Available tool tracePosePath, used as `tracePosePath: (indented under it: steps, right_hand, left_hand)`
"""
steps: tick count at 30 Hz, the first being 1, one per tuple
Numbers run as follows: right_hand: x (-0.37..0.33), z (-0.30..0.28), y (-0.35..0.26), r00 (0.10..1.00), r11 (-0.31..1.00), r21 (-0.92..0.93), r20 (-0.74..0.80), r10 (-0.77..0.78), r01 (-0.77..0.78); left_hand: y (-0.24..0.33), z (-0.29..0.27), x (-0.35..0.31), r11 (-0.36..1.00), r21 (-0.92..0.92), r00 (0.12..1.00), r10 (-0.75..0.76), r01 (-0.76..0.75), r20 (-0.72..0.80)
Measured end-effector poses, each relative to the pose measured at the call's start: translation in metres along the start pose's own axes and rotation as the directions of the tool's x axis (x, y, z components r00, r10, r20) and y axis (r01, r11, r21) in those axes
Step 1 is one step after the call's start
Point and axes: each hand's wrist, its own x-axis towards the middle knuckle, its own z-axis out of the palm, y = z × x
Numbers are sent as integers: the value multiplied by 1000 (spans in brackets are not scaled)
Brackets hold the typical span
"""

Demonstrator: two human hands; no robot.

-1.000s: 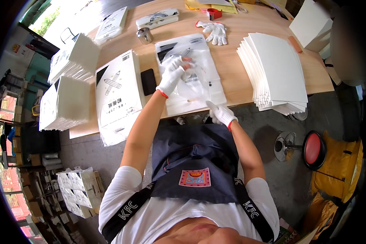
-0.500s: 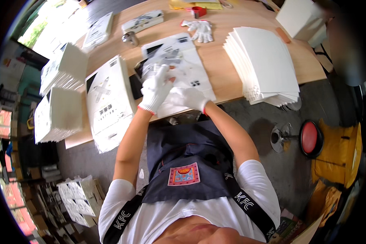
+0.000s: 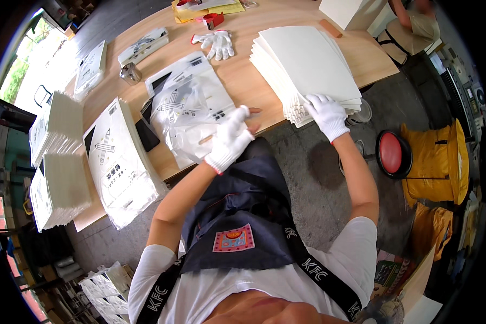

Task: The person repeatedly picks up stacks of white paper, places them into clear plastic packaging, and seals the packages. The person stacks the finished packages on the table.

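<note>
My left hand (image 3: pixel 231 139), in a white knit glove that leaves some fingertips bare, hovers by the near right edge of a clear plastic bag (image 3: pixel 191 110) printed with a crossed-pencil picture. Its fingers are apart with nothing between them. My right hand (image 3: pixel 328 115), also gloved, rests on the near right corner of a fanned stack of white paper (image 3: pixel 308 62). Its fingers lie spread on the sheets; the underside of that corner is hidden. A dark phone-like slab (image 3: pixel 147 135) sits left of the bag, beside a pile of filled printed packs (image 3: pixel 119 162).
Two paper stacks (image 3: pixel 59 189) stand at the left edge. A metal cup (image 3: pixel 129 74), a spare glove (image 3: pixel 216 44) and a red tape dispenser (image 3: pixel 213 20) lie farther back. A red-topped stool (image 3: pixel 392 154) stands at the right, and another person (image 3: pixel 418 27) sits at far right.
My right hand has left the printed bag and moved right onto the paper stack. My left hand has drawn back to the bag's near right edge. The whole view has shifted.
</note>
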Motion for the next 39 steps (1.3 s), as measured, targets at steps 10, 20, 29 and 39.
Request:
tracePosePath:
  steps: [10,20,29,39]
  right_hand:
    - [-36,-105,-122,985,803,588,57,-161,97]
    - [-56,-24,-126,894,-214,925,365,262,-315]
    - [-67,-61,-151,973,614,756,209,102,-227]
    - [-86,-31,-162,881,934,306,371,-293,183]
  left_hand:
    - [-47,53,19,639,-533,813,-553,555,184]
    - [23,30,-33,970,167,971,-199,176,135]
    - [24,-48,-86,782,619,788,425,-73,-444]
    - [-29,-125,-61,970,-121,970,-225,213,-96]
